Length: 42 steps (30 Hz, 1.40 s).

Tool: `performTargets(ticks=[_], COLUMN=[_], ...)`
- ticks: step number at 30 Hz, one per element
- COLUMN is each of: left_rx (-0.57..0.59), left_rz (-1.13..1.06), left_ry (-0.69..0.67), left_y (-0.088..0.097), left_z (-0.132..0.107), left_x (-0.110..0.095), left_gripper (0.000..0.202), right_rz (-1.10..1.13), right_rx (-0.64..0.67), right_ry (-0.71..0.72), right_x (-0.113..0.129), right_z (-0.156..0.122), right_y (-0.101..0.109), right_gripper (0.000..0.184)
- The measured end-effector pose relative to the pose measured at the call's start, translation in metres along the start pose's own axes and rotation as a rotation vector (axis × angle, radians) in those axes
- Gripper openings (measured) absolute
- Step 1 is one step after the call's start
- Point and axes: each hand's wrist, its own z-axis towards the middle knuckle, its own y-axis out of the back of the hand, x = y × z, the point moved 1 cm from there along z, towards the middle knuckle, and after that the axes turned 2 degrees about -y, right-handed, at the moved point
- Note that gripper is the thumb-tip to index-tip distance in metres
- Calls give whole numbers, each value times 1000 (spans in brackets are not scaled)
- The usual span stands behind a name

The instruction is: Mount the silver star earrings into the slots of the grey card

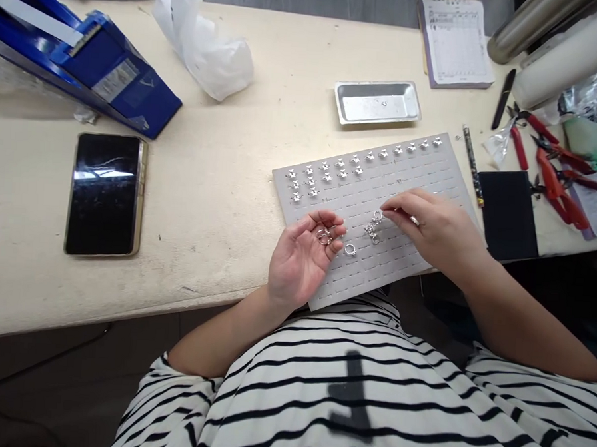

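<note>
A grey slotted ring display board [416,176] lies at the table's front edge, with silver rings [340,163] standing in its upper slots, most of them along the top row. My left hand [299,267] is palm up over the board's left side, its curled fingers cupping several loose silver rings [324,236]. A single ring [350,250] lies on the board beside those fingertips. My right hand [435,231] pinches a silver ring [377,215] between thumb and fingertips, right at a small pile of rings [371,231] on the board.
Behind the board sits a shallow metal tray [379,104] with a tiny piece in it. Red-handled pliers [551,177], a patterned pen [473,166] and a black pad [509,214] are on the right. A phone [104,196], blue tape dispenser [116,74] and plastic bag [212,55] occupy the left.
</note>
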Motion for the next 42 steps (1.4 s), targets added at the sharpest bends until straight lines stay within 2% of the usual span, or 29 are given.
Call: performTargets(ticks=[10,14,21,27,37,42], left_rx=[5,24,20,11,38,42], left_rz=[23,-1,46,57,14,-5], left_ry=[-12,-11,-23,-24,-10,-11], left_y=[0,1,0,1,2,3], left_z=[0,0,-1,-1,-2,-3], left_x=[1,1,2,1,1,1], left_gripper=[26,26,26,26,25,25], right_rz=[-74,-17,250,265,134,165], right_rx=[95,17,-132,-96,0,-63], right_ry=[-57,-151,-257,-332,-341,-365], right_x=[-6,-9,-19,-23,-26,-28], right_z=[8,18,51,74,70,73], right_y=[-9,-7,-10,-18,-18,-21], right_gripper=[14,14,24,28,31,33])
